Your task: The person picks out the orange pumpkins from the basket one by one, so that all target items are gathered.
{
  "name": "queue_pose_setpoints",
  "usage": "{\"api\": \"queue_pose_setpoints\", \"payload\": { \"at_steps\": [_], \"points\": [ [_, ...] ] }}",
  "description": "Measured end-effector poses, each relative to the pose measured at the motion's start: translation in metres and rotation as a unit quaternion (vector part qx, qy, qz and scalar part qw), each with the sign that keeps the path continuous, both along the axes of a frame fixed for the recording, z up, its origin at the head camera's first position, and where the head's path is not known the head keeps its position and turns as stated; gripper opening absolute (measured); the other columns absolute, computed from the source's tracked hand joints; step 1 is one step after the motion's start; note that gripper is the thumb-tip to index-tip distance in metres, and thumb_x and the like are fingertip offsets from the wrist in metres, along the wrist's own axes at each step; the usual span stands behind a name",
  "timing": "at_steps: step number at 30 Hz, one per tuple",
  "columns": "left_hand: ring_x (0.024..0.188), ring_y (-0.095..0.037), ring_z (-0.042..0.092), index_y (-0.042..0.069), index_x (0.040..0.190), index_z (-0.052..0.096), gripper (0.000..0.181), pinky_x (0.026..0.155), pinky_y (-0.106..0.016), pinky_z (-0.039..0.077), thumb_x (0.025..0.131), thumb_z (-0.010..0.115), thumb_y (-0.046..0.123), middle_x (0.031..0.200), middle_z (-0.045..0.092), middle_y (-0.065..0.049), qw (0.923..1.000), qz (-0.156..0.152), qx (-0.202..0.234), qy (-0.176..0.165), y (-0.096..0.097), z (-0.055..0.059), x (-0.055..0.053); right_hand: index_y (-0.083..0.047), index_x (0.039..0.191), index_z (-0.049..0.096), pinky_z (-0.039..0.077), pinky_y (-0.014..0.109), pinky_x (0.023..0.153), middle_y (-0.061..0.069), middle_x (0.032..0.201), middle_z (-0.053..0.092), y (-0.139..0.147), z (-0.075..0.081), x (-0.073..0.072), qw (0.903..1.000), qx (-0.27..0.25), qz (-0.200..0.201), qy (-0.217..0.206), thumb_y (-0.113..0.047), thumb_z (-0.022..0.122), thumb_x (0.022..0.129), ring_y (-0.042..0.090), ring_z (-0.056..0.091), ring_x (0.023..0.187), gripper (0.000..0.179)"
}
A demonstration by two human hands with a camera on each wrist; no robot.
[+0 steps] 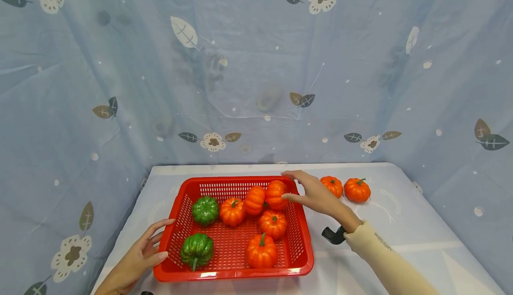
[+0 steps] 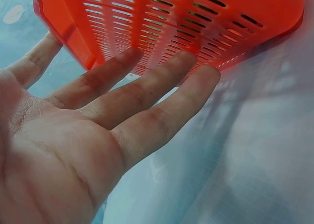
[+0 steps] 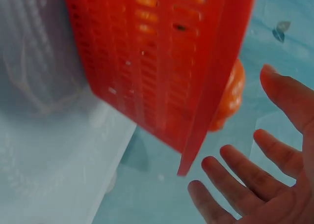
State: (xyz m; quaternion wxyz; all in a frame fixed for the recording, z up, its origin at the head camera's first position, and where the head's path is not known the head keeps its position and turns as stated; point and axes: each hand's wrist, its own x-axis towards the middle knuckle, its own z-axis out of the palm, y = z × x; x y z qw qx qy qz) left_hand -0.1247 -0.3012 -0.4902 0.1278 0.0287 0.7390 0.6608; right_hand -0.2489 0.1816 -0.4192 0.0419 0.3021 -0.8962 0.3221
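Observation:
A red plastic basket with slotted walls stands on the table. Inside it are several orange pumpkins and two green ones. My left hand is at the basket's left wall, its fingers spread along the outside; in the left wrist view the fingertips lie right by the slots. Over the right rim, my right hand has its fingers extended and thumb apart, beside an orange pumpkin at the back right corner. In the right wrist view, a gap shows between that hand and the pumpkin.
Two more orange pumpkins sit on the table right of the basket, near the back. A light-patterned cloth covers the table. Blue patterned curtains hang behind and at both sides. A black strap piece shows at my right wrist.

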Motion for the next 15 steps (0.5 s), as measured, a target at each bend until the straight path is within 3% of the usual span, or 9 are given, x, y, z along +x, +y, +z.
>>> {"api": "queue_pose_setpoints", "payload": {
  "at_steps": [8, 15],
  "points": [
    [0.125, -0.041, 0.055, 0.018, 0.157, 0.029, 0.070, 0.091, -0.044, 0.058, 0.098, 0.065, 0.009, 0.153, 0.037, -0.030, 1.0000, -0.003, 0.002, 0.004, 0.000, -0.001, 0.000, -0.012, 0.135, 0.064, 0.053, 0.045, 0.098, 0.004, 0.131, 0.064, -0.017, 0.002, -0.003, 0.9983, 0.052, 0.020, -0.015, -0.041, 0.077, 0.092, 0.023, 0.061, 0.116, 0.054],
    [0.126, -0.040, 0.055, 0.018, 0.157, 0.029, 0.070, 0.090, -0.046, 0.058, 0.098, 0.066, 0.010, 0.153, 0.037, -0.029, 1.0000, -0.001, 0.000, 0.001, 0.000, -0.002, 0.000, -0.009, 0.143, 0.060, 0.048, 0.049, 0.105, 0.013, 0.145, 0.055, -0.024, 0.006, -0.005, 0.9929, 0.104, 0.028, -0.051, -0.037, 0.084, 0.087, 0.032, 0.054, 0.130, 0.066]
  ]
}}
